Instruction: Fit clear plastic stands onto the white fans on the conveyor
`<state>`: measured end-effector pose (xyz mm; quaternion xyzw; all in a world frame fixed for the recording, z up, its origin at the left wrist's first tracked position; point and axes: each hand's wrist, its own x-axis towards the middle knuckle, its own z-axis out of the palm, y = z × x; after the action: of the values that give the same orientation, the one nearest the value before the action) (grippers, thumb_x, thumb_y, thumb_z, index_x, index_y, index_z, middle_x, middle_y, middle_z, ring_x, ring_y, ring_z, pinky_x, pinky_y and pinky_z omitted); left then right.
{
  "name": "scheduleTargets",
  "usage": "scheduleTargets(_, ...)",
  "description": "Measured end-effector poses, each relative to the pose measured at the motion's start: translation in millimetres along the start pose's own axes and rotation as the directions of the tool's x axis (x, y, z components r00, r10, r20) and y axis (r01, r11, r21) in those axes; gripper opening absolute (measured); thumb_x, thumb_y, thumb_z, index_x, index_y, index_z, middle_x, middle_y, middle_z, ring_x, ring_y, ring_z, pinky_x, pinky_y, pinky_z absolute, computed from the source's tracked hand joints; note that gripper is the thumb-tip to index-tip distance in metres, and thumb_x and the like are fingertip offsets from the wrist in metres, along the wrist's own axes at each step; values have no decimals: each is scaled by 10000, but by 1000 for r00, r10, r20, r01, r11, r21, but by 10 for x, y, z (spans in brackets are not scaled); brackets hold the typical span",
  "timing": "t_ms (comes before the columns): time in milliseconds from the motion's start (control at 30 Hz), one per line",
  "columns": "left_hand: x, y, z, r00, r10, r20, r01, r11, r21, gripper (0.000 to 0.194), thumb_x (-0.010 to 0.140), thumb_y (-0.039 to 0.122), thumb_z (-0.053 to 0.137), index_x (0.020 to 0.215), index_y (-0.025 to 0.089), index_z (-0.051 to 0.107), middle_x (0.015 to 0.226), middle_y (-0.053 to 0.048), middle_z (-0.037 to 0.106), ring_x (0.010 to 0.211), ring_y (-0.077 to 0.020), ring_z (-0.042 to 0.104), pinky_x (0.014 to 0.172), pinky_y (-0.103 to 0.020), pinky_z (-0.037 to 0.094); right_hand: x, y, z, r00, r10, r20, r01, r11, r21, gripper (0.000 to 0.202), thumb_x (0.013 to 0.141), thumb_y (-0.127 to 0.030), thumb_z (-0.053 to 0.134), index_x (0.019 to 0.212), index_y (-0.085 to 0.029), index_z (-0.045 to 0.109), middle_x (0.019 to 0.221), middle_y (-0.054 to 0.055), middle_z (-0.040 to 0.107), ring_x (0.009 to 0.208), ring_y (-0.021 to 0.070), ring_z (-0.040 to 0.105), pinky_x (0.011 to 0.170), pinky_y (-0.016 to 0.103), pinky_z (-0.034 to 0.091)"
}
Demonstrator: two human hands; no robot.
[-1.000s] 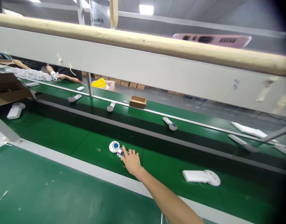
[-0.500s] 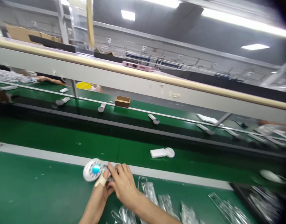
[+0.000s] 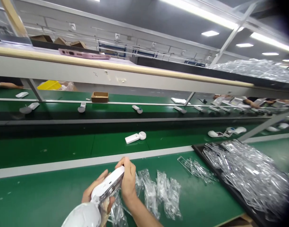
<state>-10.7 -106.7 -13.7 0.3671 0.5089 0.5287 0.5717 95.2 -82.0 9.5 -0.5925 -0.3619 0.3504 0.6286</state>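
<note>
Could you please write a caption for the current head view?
Two hands hold a white device over a green worktop near clear plastic packets.

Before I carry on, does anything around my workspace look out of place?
Perhaps two things: what looks like a pink phone lies on the raised shelf, among no similar items, and some clear plastic pieces lie loose outside the black tray.
</note>
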Motion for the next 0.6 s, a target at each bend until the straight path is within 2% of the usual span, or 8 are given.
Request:
scheduleTargets(100, -159, 26, -8, 984, 177, 26, -179, 982, 59, 510, 432, 437, 838, 888, 286, 666, 1062, -54, 698, 1072, -351, 587, 976, -425, 455, -90, -106, -91, 998, -52, 22, 51, 998, 45, 518, 913, -529, 284, 555, -208, 478, 573, -12, 474, 565, 134, 456, 578, 261, 367)
scheduleTargets(133, -183, 0, -19, 981, 192, 33, -194, 977, 84, 497, 452, 441, 830, 899, 294, 668, 1053, -39, 703, 1053, -347, 597, 964, -430, 464, -108, -94, -100, 998, -59, 31, 57, 997, 55, 512, 916, -520, 283, 558, -208, 476, 573, -15, 470, 562, 131, 456, 579, 258, 369)
scheduleTargets(233, -120, -138, -54, 989, 144, 22, -145, 981, 127, 422, 450, 412, 835, 817, 296, 664, 980, -34, 721, 975, -333, 631, 908, -422, 504, -84, 122, -46, 1000, 17, 16, -17, 999, 28, 526, 917, -516, 261, 544, -209, 468, 548, -15, 473, 546, 129, 468, 558, 250, 376)
scheduleTargets(300, 50, -234, -74, 996, 76, -46, -70, 989, 133, 402, 459, 433, 825, 785, 274, 652, 915, -47, 722, 921, -310, 647, 897, -411, 509, 5, 372, 11, 994, 106, 36, -100, 987, -124, 568, 926, -505, 201, 517, -208, 460, 513, -7, 484, 518, 131, 479, 521, 247, 373)
scheduleTargets(333, 175, -270, -84, 997, 22, -80, -12, 992, 126, 408, 490, 452, 804, 814, 257, 650, 907, -51, 717, 905, -298, 651, 887, -414, 512, 68, 501, 22, 988, 128, 84, -103, 963, -251, 581, 934, -483, 175, 519, -205, 472, 509, -2, 503, 515, 133, 493, 513, 244, 375)
scheduleTargets(400, 508, -305, -116, 987, -96, -126, 112, 986, 126, 418, 600, 455, 731, 920, 203, 640, 924, -70, 702, 870, -277, 658, 821, -423, 537, 218, 718, -22, 968, 140, 209, -19, 869, -494, 552, 949, -416, 179, 595, -192, 537, 552, 3, 566, 544, 138, 535, 527, 239, 391)
scheduleTargets(467, 935, -287, -164, 974, -190, -119, 211, 957, 200, 385, 687, 391, 666, 974, 137, 625, 889, -101, 694, 784, -262, 667, 691, -414, 564, 375, 847, -158, 946, 131, 296, 89, 774, -627, 411, 946, -344, 267, 758, -184, 596, 679, 9, 634, 641, 148, 584, 593, 243, 418)
scheduleTargets(600, 1859, -155, -303, 976, -140, -169, 200, 886, 419, 339, 711, 319, 654, 962, 94, 631, 789, -104, 677, 669, -240, 652, 583, -384, 550, 590, 910, -519, 909, 151, 389, 209, 641, -738, 255, 880, -149, 365, 925, -176, 615, 841, 62, 665, 807, 206, 622, 732, 313, 434)
